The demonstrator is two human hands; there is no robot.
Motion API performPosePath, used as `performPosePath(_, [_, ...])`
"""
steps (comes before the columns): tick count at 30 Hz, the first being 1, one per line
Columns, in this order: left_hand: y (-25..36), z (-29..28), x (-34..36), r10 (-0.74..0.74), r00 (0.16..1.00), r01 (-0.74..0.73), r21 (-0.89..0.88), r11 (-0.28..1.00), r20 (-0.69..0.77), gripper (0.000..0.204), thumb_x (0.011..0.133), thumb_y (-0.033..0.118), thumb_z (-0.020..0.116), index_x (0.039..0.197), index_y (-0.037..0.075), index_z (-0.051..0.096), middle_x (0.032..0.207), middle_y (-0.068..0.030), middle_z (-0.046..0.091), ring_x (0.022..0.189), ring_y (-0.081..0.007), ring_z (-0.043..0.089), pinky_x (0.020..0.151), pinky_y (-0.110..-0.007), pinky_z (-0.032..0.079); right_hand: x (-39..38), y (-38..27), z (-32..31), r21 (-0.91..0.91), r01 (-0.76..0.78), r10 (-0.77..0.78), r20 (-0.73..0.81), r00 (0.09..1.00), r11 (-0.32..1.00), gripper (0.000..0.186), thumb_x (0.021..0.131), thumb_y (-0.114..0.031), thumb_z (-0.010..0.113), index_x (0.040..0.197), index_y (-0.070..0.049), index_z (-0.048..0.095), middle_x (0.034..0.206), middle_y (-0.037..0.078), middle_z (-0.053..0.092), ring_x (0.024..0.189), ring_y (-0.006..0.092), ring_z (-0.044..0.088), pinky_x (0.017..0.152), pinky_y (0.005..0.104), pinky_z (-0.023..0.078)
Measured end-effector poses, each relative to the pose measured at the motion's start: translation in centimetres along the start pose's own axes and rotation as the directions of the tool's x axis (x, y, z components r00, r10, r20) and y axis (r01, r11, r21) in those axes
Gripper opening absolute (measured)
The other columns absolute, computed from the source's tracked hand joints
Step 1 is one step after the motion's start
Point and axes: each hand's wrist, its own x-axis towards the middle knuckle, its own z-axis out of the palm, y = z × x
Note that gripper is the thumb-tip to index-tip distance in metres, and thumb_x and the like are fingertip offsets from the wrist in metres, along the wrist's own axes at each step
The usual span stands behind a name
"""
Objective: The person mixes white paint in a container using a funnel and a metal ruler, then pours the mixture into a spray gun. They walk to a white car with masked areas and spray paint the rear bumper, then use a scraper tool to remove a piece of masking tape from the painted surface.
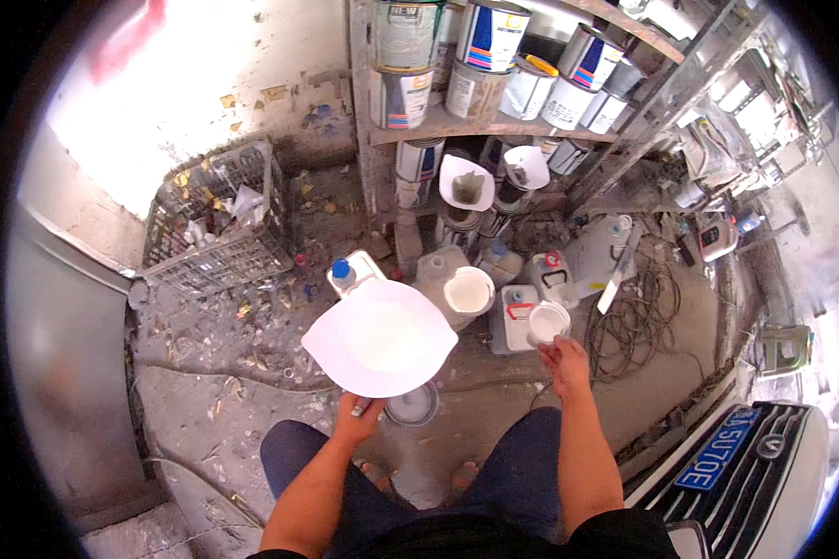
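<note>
Bowl (379,337) is gripped by the left hand (359,416), cup (548,322) pinched by the right hand (566,361): seemingly a holding step, level handling called for next.

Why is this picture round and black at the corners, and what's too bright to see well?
Head view: the wide fisheye lens leaves dark corners and makes the shelf look curved. Also head view: the wall glares white at upper left, hiding detail; the white bowl in the left hand looks pale, with little detail inside.
</note>
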Motion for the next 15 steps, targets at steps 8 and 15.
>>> performPosePath(8, [1.2, 0.8, 0.5, -0.112, 0.992, 0.116, -0.07, 0.991, 0.062, 0.019, 0.083, 0.009, 0.064, 0.1, 0.001, 0.063, 0.082, -0.0047, 0.065, 0.077, -0.0103, 0.056, 0.069, -0.029, 0.047, -7.0, -12.5, 6.2, -0.15, 0.197, -0.152, 0.267, 0.952, 0.969, 0.016, 0.09, -0.018, 0.056, 0.09, -0.001, 0.058, 0.086, 0.007, 0.063, 0.077, 0.0147, 0.062, 0.071, 0.028, 0.051])
performPosePath(15, [-1.7, 1.1, 0.8, -0.085, 0.996, 0.073, 0.282, 0.957, 0.03, 0.02, 0.079, 0.016, 0.069, 0.091, 0.001, 0.063, 0.079, -0.0087, 0.065, 0.07, -0.0138, 0.058, 0.067, -0.031, 0.047, -11.8, -19.2, 12.2, -0.323, 0.427, -0.236, 0.491, 0.839, 0.845, 0.017, 0.091, -0.018, 0.056, 0.08, -0.005, 0.058, 0.079, 0.002, 0.06, 0.07, 0.0107, 0.056, 0.07, 0.0274, 0.048])
